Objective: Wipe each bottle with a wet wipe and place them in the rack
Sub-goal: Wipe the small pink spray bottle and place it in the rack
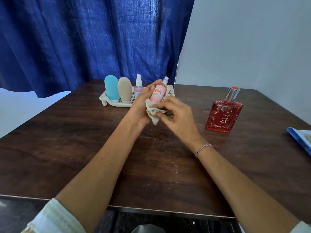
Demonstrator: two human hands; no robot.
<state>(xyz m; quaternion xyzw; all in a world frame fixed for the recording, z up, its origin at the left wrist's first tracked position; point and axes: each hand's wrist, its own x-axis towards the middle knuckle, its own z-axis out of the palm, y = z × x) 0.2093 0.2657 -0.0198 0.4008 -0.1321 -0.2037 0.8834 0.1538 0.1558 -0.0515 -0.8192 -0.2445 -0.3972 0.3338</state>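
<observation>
My left hand (141, 105) grips a slim pink spray bottle (159, 93) with a clear cap, tilted to the right above the table. My right hand (175, 113) pinches a crumpled pale wet wipe (154, 112) against the bottle's base. Behind them a cream slotted rack (109, 99) holds a blue bottle (111, 89), a beige bottle (124, 89) and a small clear spray bottle (139, 86). A red square perfume bottle (223, 115) with a silver cap stands on the table to the right, apart from both hands.
The dark wooden table (84, 148) runs to a front edge near me. A blue-edged packet (301, 138) lies at the right edge. A blue curtain (84, 39) hangs behind the rack, with a pale wall to the right.
</observation>
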